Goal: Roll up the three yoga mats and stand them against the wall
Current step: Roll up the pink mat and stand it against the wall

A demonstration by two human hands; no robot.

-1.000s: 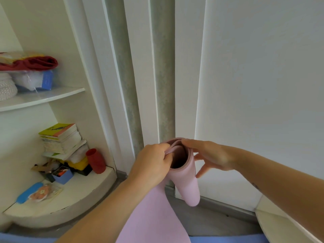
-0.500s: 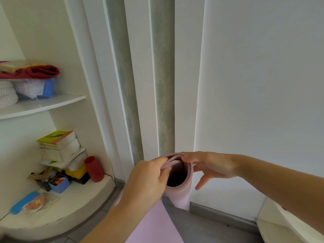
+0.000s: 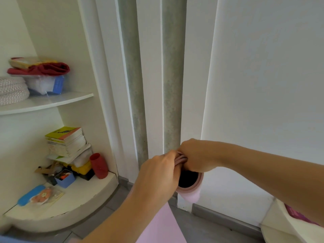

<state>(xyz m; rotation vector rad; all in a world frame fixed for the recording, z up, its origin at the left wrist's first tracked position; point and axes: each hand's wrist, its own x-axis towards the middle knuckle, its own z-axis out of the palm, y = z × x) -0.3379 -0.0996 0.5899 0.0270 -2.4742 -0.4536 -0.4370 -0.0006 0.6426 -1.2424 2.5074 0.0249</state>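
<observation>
Near wall, pink mat (image 3: 190,192) half rolled, end hollow

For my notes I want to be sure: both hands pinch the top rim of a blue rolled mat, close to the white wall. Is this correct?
Not fully. The head view shows that the rolled mat is pink, not blue. The rest stands: the left hand and the right hand both pinch its top rim, close to the white wall.
</observation>
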